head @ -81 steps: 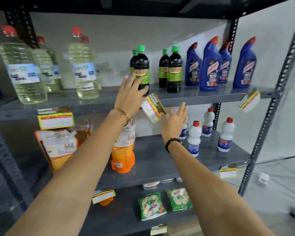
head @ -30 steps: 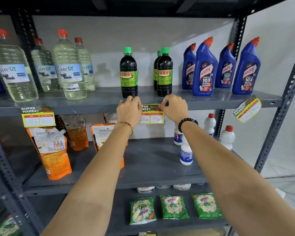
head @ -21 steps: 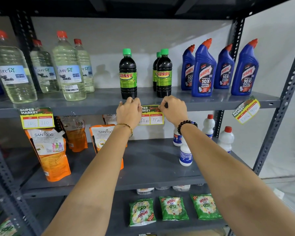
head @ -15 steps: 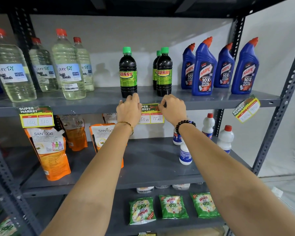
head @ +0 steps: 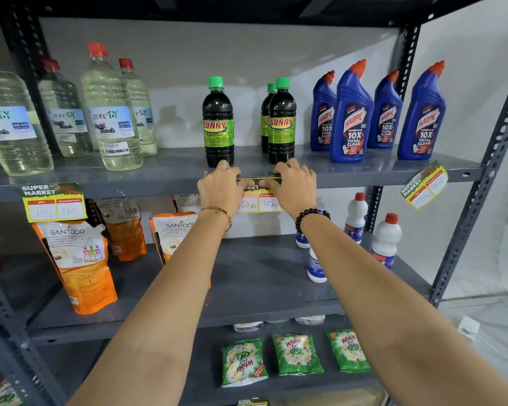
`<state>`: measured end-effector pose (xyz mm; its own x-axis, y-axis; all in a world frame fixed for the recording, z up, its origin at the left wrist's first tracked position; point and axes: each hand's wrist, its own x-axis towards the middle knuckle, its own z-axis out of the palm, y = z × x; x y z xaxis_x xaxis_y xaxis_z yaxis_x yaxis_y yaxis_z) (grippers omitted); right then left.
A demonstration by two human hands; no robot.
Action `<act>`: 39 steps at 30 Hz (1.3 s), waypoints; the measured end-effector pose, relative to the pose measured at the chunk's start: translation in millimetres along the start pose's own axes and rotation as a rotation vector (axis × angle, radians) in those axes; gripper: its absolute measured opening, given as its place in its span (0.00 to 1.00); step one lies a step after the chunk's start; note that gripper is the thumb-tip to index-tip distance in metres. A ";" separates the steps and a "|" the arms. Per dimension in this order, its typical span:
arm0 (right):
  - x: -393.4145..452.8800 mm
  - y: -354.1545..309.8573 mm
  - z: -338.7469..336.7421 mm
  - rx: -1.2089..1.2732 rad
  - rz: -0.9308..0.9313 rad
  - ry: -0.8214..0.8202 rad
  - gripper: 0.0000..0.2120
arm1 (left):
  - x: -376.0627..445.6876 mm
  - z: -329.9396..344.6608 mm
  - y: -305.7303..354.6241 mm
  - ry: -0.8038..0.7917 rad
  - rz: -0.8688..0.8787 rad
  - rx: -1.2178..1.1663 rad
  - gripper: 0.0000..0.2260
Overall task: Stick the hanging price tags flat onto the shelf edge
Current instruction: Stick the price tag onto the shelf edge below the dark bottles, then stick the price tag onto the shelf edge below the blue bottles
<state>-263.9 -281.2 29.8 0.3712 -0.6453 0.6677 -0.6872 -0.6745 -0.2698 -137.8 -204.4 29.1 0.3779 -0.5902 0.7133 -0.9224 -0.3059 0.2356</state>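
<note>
Frame centre: left hand [head: 219, 187] and right hand [head: 294, 187], fingers curled, are pressing the yellow-green paper price tag [head: 258, 197], 2 white price boxes showing, level against the grey metal shelf edge [head: 147, 187].

The shelf [head: 170, 171] is grey painted metal with a faint sheen, its uprights [head: 469, 247] perforated steel. The price tag [head: 258, 200] looks like glossy printed paper. The Harpic bottles [head: 352, 118] are smooth, shiny blue plastic (red caps too); the bleach bottles [head: 112, 118] clear ribbed plastic. The Santoor pouches [head: 79, 265] are crinkled glossy film.
</note>
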 end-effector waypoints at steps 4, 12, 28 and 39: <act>-0.3 -1.3 1.5 -0.036 0.001 0.011 0.19 | 1.1 -2.0 1.2 -0.002 -0.005 -0.008 0.16; -3.5 10.5 -8.6 0.107 -0.043 -0.057 0.19 | -8.2 4.4 6.7 0.005 -0.001 0.015 0.18; -15.3 279.9 -120.6 -0.250 0.028 0.057 0.20 | -26.2 111.1 263.7 -0.026 0.300 -0.131 0.17; 16.1 333.2 -130.8 -0.148 -0.176 -0.005 0.14 | -24.1 139.8 328.4 -0.032 -0.028 -0.169 0.11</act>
<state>-568.5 -469.5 41.4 0.4962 -0.5248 0.6917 -0.6960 -0.7167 -0.0445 -438.8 -395.1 -2.9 0.4034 -0.6072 0.6845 -0.9107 -0.1943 0.3644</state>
